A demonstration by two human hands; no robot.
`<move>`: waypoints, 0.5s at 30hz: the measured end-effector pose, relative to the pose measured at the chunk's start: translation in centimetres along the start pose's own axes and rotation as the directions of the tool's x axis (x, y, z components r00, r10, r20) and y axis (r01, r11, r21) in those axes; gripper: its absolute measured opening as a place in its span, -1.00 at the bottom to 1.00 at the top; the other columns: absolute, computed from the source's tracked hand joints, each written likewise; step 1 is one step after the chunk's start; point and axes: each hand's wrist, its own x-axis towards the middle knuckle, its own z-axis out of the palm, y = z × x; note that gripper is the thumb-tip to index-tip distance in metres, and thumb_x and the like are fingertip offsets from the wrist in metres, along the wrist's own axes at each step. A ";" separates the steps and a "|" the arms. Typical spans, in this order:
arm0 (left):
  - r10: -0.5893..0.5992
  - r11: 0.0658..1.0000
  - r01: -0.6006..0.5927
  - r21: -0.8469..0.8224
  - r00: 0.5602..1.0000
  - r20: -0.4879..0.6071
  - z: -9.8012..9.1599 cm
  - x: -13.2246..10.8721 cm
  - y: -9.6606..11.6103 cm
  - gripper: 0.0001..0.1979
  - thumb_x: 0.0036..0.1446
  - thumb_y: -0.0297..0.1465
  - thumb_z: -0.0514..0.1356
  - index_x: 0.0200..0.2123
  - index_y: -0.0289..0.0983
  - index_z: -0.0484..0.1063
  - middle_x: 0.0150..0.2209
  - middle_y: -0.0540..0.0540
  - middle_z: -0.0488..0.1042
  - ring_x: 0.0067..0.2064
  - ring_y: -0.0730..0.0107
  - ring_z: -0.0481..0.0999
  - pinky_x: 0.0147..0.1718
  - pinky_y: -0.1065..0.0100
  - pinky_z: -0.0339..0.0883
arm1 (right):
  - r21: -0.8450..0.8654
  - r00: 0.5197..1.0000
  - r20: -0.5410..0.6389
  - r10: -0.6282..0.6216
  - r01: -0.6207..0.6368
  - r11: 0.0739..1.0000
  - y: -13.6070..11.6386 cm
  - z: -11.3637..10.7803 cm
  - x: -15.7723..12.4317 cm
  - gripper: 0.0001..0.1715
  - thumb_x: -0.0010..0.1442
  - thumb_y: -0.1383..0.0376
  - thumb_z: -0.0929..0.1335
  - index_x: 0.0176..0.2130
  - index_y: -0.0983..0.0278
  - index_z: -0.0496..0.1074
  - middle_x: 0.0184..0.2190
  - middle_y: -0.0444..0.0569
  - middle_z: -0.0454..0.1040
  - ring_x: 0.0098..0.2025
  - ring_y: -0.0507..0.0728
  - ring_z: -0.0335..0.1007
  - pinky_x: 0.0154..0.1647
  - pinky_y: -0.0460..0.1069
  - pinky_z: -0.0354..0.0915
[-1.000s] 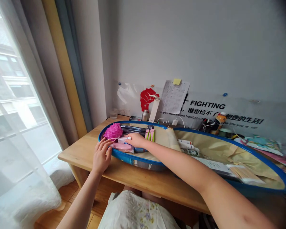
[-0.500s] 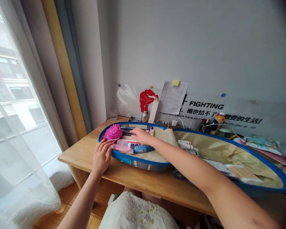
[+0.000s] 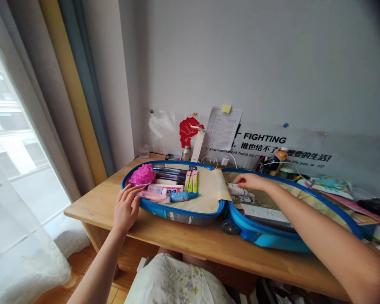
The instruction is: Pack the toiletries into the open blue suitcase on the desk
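An open blue suitcase [image 3: 177,216] lies on the wooden desk, its beige-lined halves spread left and right. My left hand [image 3: 126,207] rests on the left half's front rim, fingers apart, beside a pink bath puff [image 3: 142,174]. In that half lie a toothpaste box [image 3: 169,188], a pink pouch [image 3: 155,196], a small blue bottle [image 3: 180,196], dark slim packages [image 3: 169,172] and green-and-pink packets [image 3: 191,181]. Over the right half, my right hand [image 3: 250,181] reaches down at white tubes [image 3: 237,191] with loosely bent fingers; I see nothing held. Whether it touches a tube is unclear.
A flat printed package [image 3: 264,213] lies in the right half. Behind the suitcase stand a metal bottle [image 3: 185,153], a white upright stick-like holder [image 3: 198,145], a charger with cables [image 3: 224,161] and an orange-topped bottle [image 3: 280,158]. Curtains [image 3: 66,84] hang at the left.
My right hand has left the packets in the left half and moved right, over the white tubes. The green-and-pink packets now show uncovered. My left hand stays at the rim.
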 end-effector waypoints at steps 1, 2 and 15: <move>0.003 1.000 -0.003 -0.001 1.000 -0.002 0.0 0.0 0.0 -0.66 0.33 -0.26 -0.05 -0.05 -0.19 0.47 -0.02 -0.15 0.52 0.21 0.11 0.32 0.21 0.00 0.18 | -0.030 1.000 0.020 0.004 -0.003 1.000 0.5 0.5 -0.4 -0.84 -0.06 0.28 0.45 -0.37 0.25 0.53 -0.37 -0.04 0.59 -0.33 0.12 0.49 -0.30 -0.05 0.33; 0.002 1.000 -0.002 -0.002 1.000 -0.001 0.0 0.0 0.0 -0.66 0.33 -0.27 -0.06 -0.05 -0.19 0.47 -0.02 -0.15 0.52 0.21 0.11 0.32 0.21 0.00 0.18 | -0.059 0.999 0.033 0.008 -0.006 0.998 0.8 0.9 -0.7 -0.82 -0.08 0.30 0.45 -0.35 0.25 0.53 -0.34 -0.02 0.60 -0.30 0.14 0.49 -0.29 -0.04 0.32; -0.004 1.000 0.004 0.009 1.000 0.017 -0.1 0.1 0.1 -0.66 0.34 -0.27 -0.06 -0.03 -0.20 0.46 0.00 -0.16 0.51 0.23 0.12 0.30 0.22 0.02 0.16 | -0.297 0.995 0.083 0.046 -0.020 0.955 0.5 2.2 -1.7 -0.74 -0.05 0.25 0.43 -0.27 0.22 0.47 -0.29 0.06 0.57 -0.21 0.25 0.50 -0.33 -0.01 0.24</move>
